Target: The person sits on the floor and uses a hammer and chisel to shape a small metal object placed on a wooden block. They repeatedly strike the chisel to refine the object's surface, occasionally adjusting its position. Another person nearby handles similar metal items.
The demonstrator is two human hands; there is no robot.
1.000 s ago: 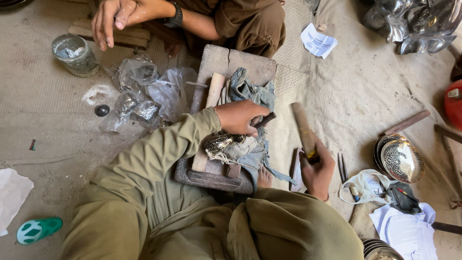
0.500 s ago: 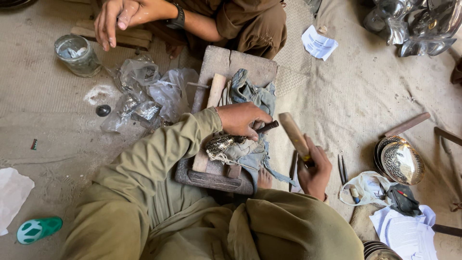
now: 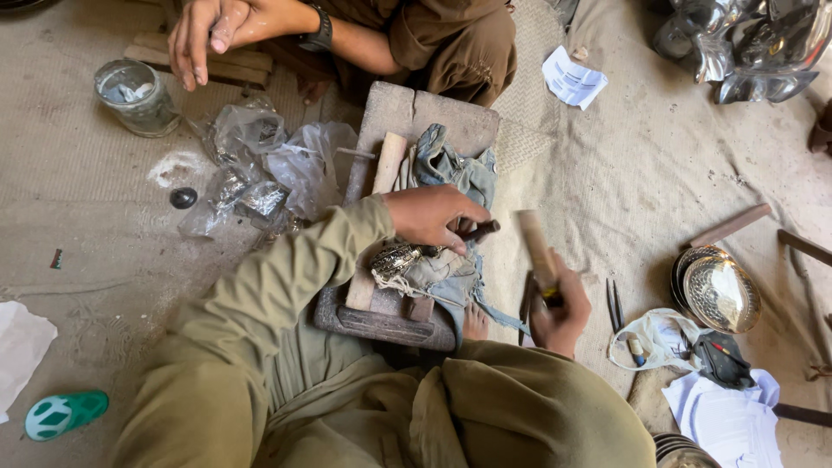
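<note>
At the near left edge lies a green and white sandal [image 3: 65, 412] on the matting, with white paper [image 3: 19, 347] just beyond it. Far left stands a glass jar [image 3: 134, 97] holding a pale crumpled scrap; right of it sit crumpled clear plastic bags [image 3: 260, 169] with something silvery inside. In the middle a stone block [image 3: 416, 117] carries a blue-grey cloth [image 3: 451, 173] and an engraved metal piece [image 3: 396, 257]. The left hand [image 3: 431, 217] is closed around a dark punch [image 3: 477, 231], pressing down beside the metal piece. Just right, the right hand [image 3: 562, 308] is wrapped tight around a wooden mallet [image 3: 537, 251], held apart from the punch. Another person's hands [image 3: 217, 30] rest beyond the block. Farther right, stacked engraved metal bowls [image 3: 718, 290] sit empty, near a white cloth loop [image 3: 663, 338]
</note>
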